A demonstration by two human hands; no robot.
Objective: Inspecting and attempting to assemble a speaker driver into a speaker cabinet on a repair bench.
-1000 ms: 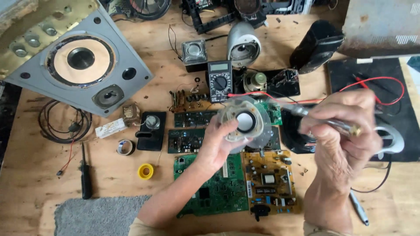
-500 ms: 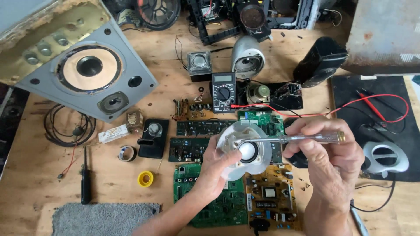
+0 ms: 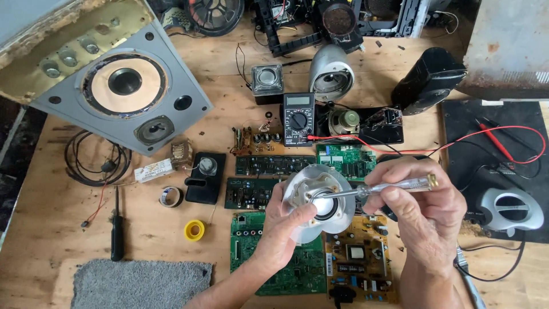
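The round silver-rimmed speaker driver with a shiny dome in its middle [image 3: 319, 201] is clamped at its lower edge by the left hand [image 3: 285, 229], raised above the green circuit boards [image 3: 269, 252] on the wooden counter [image 3: 57, 229], its open face tilted up toward the camera. The right hand [image 3: 423, 212] is closed on a clear-handled screwdriver [image 3: 377, 187], whose long axis runs nearly level, tip pointing left into the driver's centre. Since half a second ago both hands and the driver sit slightly lower and more to the right in view, the screwdriver's lie unchanged.
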